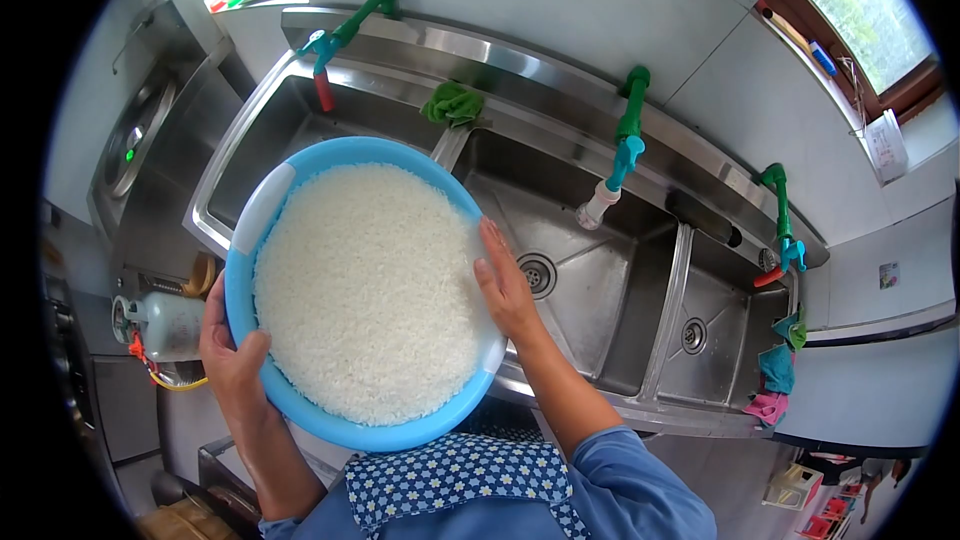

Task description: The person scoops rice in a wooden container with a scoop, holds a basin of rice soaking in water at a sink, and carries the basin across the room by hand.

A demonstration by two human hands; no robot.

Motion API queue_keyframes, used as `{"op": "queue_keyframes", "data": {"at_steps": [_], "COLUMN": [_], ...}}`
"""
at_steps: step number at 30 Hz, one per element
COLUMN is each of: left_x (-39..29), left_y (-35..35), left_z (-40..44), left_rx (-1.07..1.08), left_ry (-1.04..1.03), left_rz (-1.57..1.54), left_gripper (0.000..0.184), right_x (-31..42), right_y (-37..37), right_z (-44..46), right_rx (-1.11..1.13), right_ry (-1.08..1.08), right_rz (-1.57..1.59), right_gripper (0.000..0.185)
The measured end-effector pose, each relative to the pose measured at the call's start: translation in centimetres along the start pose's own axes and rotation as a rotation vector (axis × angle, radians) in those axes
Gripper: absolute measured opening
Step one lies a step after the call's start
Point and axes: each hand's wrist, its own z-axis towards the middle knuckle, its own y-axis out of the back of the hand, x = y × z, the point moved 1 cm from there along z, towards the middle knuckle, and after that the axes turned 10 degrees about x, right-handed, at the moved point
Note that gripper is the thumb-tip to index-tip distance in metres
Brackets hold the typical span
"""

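Observation:
A round light-blue basin filled with white rice is held up in front of my body, over the left part of the sinks. My left hand grips its left rim, thumb on the edge and fingers underneath or behind. On the right side, my right hand presses against the rim with its fingers extended and close together. The rice lies in a broad, fairly even layer that hides the basin's bottom.
A steel sink with three basins runs along the wall. Taps stand behind it, the middle one with a white nozzle. A green cloth lies on the divider. At left stands a gas cylinder; cloths hang at right.

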Motion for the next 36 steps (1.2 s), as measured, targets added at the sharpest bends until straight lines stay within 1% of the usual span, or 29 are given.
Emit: {"op": "queue_keyframes", "data": {"at_steps": [36], "left_x": [-0.53], "left_y": [-0.64], "left_z": [0.05], "left_rx": [0.005], "left_ry": [0.024], "left_rz": [0.021], "left_gripper": [0.069], "right_x": [-0.44], "right_y": [0.00], "right_z": [-0.11], "right_rx": [0.006], "right_ry": [-0.011], "right_rz": [0.008], "right_gripper": [0.053]}}
